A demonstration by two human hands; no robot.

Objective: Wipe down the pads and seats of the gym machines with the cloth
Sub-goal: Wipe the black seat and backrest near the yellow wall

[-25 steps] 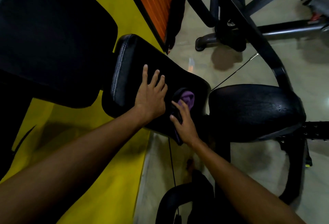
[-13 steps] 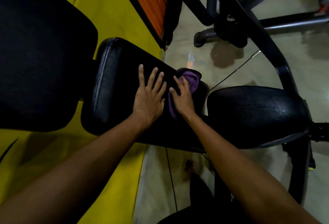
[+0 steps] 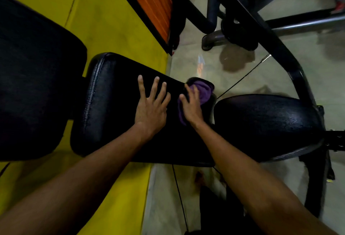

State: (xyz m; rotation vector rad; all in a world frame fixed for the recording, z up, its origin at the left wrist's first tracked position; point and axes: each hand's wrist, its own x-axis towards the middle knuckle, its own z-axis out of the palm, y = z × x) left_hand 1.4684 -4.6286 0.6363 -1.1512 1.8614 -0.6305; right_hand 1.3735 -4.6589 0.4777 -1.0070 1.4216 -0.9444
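From the head view, the left hand (image 3: pixel 151 107) lies flat on the black pad (image 3: pixel 112 104) with its fingers spread wide, bracing. The right hand (image 3: pixel 191 107) is just beside it, fingers fairly straight, pressing the purple cloth (image 3: pixel 204 91) against the pad's far corner.

The cloth is bunched up there, right at the edge above the gap to the seat (image 3: pixel 265 117). To my eye that is the weak spot: one push too far and the wad could slide off the corner onto the floor (image 3: pixel 214 62) or drop into the gap. A thin cable (image 3: pixel 242 77) runs close past that corner and might catch a loose fold.

Bunched like this, the cloth probably cleans only a narrow stripe, so patches may be missed. The bare left palm could also smear whatever part it rests on. The seat and the big pad (image 3: pixel 37 85) on the left look untouched.
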